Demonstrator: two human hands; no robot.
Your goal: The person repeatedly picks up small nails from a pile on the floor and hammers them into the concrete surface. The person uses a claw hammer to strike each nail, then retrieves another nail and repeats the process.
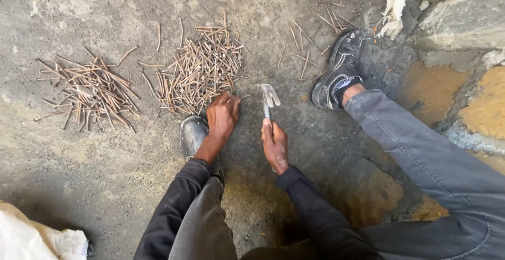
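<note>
The right hand [275, 145] is wrapped around a hammer [269, 101] handle, head just right of the middle nail pile [202, 70]; the left hand [222, 115] pinches a nail at that pile's edge. Nails look stiff, thin, best pinched mid-shaft

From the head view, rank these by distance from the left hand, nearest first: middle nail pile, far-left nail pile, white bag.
1. Middle nail pile: just above the left hand, at its fingertips.
2. Far-left nail pile: further left.
3. White bag: bottom-left corner.
</note>
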